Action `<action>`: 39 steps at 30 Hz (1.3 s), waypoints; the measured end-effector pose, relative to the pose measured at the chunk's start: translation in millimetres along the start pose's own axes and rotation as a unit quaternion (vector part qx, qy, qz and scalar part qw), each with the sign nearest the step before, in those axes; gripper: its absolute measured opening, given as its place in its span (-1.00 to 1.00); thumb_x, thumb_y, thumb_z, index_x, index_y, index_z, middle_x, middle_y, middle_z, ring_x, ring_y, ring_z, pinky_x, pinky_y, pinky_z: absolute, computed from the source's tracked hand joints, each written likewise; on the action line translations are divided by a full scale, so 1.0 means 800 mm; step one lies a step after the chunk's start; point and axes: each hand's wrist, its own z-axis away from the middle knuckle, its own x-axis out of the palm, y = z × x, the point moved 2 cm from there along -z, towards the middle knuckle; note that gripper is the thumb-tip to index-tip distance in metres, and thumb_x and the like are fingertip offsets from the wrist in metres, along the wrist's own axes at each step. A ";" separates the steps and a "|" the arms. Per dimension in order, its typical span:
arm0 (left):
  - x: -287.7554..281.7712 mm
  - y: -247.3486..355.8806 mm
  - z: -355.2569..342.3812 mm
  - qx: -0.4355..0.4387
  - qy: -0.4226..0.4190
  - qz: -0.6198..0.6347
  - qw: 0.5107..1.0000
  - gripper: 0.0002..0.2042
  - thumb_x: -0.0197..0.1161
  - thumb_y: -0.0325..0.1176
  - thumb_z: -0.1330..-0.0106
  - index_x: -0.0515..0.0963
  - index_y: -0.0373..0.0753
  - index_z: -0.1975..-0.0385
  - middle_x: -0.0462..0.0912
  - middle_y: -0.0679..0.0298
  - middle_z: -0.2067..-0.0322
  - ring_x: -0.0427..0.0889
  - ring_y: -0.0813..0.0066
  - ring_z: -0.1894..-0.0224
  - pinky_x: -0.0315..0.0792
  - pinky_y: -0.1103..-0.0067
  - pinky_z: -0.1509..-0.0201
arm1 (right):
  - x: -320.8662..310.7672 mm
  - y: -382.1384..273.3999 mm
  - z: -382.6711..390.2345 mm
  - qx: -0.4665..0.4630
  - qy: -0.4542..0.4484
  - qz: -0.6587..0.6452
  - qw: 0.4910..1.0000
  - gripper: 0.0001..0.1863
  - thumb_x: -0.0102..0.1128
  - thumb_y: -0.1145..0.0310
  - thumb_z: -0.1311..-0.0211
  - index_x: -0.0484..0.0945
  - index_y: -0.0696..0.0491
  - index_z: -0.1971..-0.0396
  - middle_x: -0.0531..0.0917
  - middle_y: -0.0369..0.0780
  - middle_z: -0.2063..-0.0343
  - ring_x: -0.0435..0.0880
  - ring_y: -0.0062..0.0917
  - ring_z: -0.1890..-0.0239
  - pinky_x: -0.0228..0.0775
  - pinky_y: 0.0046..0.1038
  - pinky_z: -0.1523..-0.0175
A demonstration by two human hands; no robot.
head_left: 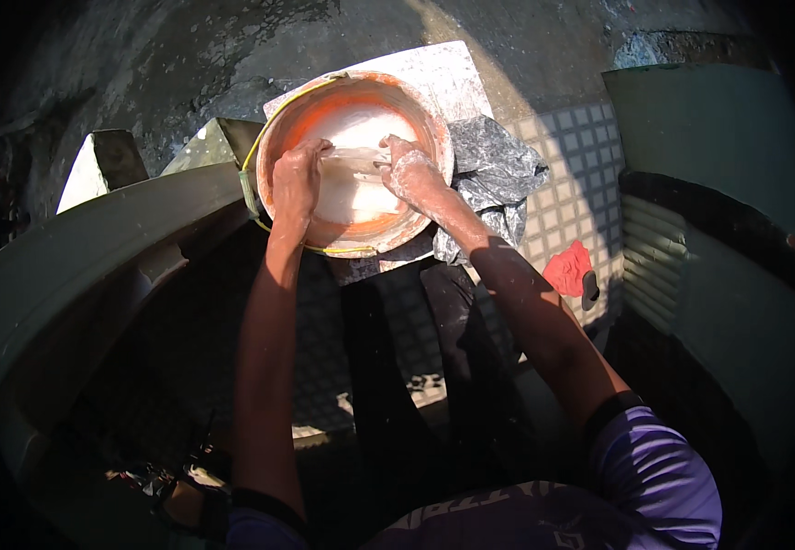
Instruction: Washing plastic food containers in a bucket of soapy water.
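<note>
An orange bucket (365, 226) with a whitish crusted rim and a yellow handle holds milky white material. Inside it, my left hand (298, 183) has its fingers curled on one end of a pale, translucent item (350, 158), too indistinct to identify. My right hand (408, 176), coated with white residue, grips the other end with bent fingers. The bucket sits on a white-stained board (441, 78), beside crumpled silver-grey sheeting (494, 170).
A red cloth (564, 268) lies on the tiled floor (558, 174) at right, near pale green walls (709, 128). A curved pale ledge (67, 247) with pointed blocks (104, 165) runs along the left. Rough concrete (168, 64) lies beyond.
</note>
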 end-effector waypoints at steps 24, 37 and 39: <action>0.060 -0.010 0.004 -0.060 -0.144 -0.045 0.987 -0.87 0.04 -0.48 -0.24 0.52 -0.39 0.37 0.55 -0.23 0.46 0.59 -0.18 0.32 0.46 0.16 0.26 | 0.016 0.043 -0.044 -0.071 0.192 0.013 0.979 -0.51 0.08 0.38 -0.11 0.35 0.25 -0.06 0.48 0.17 0.04 0.42 0.02 -0.08 0.24 -0.13 -0.23; 0.056 0.003 -0.001 -0.041 -0.164 -0.153 0.974 -0.76 0.11 -0.31 -0.28 0.58 -0.39 0.41 0.57 -0.17 0.54 0.61 -0.10 0.46 0.50 0.23 0.36 | 0.011 0.041 -0.040 0.011 0.116 -0.006 0.993 -0.50 0.11 0.36 -0.10 0.34 0.24 -0.05 0.52 0.16 0.15 0.48 0.00 0.02 0.28 -0.08 -0.14; 0.041 0.018 -0.004 -0.064 -0.134 -0.180 0.972 -0.61 0.18 -0.10 -0.26 0.60 -0.37 0.56 0.57 -0.12 0.59 0.61 -0.06 0.52 0.50 0.22 0.41 | 0.011 0.035 -0.038 0.020 0.073 -0.027 0.997 -0.41 0.11 0.36 -0.06 0.30 0.29 -0.12 0.54 0.16 0.14 0.53 0.03 0.05 0.40 -0.20 -0.09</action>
